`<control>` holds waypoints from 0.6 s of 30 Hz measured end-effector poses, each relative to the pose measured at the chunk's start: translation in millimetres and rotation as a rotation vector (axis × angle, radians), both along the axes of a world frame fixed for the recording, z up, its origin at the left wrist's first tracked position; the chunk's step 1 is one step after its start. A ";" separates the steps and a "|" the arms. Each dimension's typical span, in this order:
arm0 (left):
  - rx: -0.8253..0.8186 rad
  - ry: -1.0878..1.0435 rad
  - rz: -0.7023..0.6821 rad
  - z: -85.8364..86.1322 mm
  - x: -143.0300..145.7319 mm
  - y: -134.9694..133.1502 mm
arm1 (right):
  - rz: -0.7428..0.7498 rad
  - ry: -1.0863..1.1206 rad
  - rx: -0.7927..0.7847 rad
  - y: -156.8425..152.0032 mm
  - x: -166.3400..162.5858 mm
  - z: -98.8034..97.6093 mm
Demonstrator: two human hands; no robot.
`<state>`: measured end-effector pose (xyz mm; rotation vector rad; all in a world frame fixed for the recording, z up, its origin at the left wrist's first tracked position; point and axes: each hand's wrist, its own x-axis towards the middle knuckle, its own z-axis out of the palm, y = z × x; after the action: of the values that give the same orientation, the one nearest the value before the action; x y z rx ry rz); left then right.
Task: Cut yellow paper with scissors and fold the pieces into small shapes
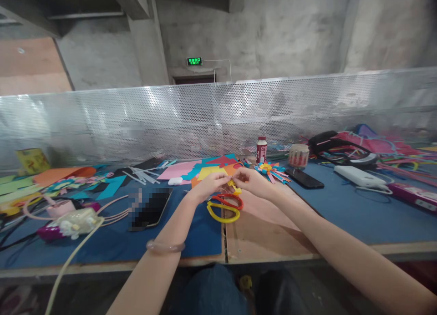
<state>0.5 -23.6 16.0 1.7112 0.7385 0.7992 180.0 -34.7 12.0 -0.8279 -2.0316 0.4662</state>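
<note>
Forearms reached over the counter. Left hand and right hand both pinched a yellow paper piece above red and yellow loops. Shaping step, by my judgement; it called for fine fingertip control.

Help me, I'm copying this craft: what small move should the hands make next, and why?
Probably press the small yellow piece tighter between the fingertips. The left hand and right hand both pinch it, just above the scissors, which lie untouched on the table.

green wall sign, reads "EXIT"
</note>
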 end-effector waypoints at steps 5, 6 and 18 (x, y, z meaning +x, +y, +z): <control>-0.025 -0.046 -0.011 0.7 0.0 -1.6 | -0.024 0.009 0.007 -1.3 1.0 0.7; -0.026 -0.053 -0.012 0.7 0.1 -1.6 | -0.022 0.012 0.008 -1.0 1.5 0.3; 0.054 -0.117 0.036 -1.1 -0.1 2.8 | 0.067 0.109 -0.063 2.0 -0.8 -0.9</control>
<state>0.4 -20.9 15.0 1.6877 0.6743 0.9436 179.2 -32.8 11.1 -0.7580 -1.9571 0.6029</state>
